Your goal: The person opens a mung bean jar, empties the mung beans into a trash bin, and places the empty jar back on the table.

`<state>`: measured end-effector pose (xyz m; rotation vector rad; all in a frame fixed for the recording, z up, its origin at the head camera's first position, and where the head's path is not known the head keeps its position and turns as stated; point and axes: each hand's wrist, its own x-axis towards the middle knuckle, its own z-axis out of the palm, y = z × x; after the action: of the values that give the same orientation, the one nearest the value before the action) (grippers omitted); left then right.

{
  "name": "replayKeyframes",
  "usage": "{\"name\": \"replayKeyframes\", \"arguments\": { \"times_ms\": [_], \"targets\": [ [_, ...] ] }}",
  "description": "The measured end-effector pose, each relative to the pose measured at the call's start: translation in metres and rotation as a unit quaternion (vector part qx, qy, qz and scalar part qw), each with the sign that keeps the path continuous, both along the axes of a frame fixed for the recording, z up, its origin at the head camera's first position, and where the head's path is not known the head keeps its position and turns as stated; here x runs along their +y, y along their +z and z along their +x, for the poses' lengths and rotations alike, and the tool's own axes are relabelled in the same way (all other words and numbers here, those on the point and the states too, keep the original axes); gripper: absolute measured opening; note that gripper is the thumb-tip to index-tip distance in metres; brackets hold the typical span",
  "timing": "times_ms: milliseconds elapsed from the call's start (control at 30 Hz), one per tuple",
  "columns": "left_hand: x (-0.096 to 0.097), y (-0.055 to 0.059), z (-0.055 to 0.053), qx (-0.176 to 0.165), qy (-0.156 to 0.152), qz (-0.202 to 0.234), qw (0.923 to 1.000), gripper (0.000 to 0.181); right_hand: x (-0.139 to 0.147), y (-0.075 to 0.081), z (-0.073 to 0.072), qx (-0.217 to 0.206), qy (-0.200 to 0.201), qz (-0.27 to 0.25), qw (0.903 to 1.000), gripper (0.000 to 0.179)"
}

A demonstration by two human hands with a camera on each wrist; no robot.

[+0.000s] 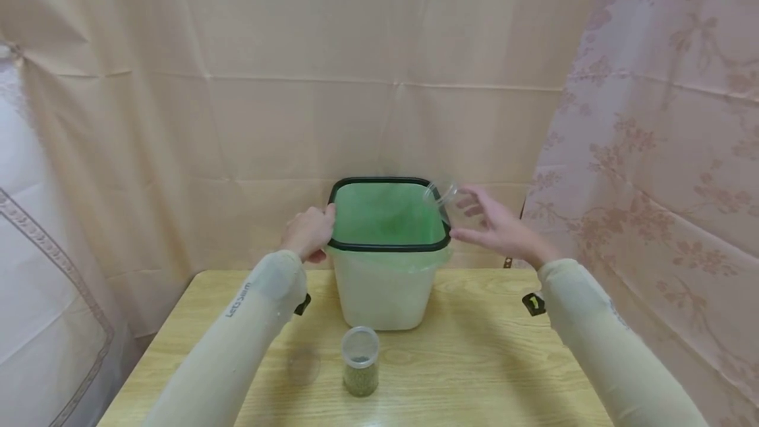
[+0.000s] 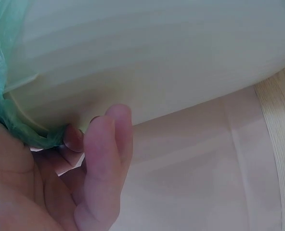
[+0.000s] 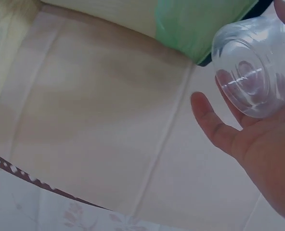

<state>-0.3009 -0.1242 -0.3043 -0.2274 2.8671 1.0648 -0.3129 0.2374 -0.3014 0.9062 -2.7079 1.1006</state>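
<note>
From my station, the head view shows me a white bin standing near the far edge of the worktop, a green liner inside it and a black rim around its mouth. On the left side, my left hand holds the bin's edge; in the left wrist view I see its fingers curled at the bunched liner. My right hand has its grip around a clear plastic container, tilted at the bin's right edge. A clear jar with green contents stands upright in front of the bin, well apart from both hands. Beige cloth hangs behind.
</note>
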Motion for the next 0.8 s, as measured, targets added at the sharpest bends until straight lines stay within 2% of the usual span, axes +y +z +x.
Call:
{"name": "replayKeyframes", "arguments": {
  "times_ms": [133,333,433,633,800],
  "targets": [
    [-0.001,0.000,0.000,0.001,0.000,-0.002,1.0000,0.060,0.001,-0.009,0.002,-0.016,0.001,-0.044,0.9989,0.089],
    [-0.001,0.002,0.001,-0.005,-0.005,0.001,1.0000,0.060,0.003,-0.023,0.004,-0.031,0.004,-0.113,0.9931,0.080],
    [-0.001,0.003,0.002,0.003,-0.004,0.004,1.0000,0.060,0.004,-0.030,0.005,-0.038,-0.001,-0.138,0.9898,0.077],
    [-0.001,0.000,0.005,0.000,-0.001,-0.001,1.0000,0.058,0.006,-0.049,0.007,-0.060,-0.018,-0.143,0.9877,0.077],
    [0.001,0.001,0.006,0.001,0.002,0.008,1.0000,0.059,0.008,-0.056,0.009,-0.048,-0.034,-0.147,0.9874,0.077]
  ]
}}
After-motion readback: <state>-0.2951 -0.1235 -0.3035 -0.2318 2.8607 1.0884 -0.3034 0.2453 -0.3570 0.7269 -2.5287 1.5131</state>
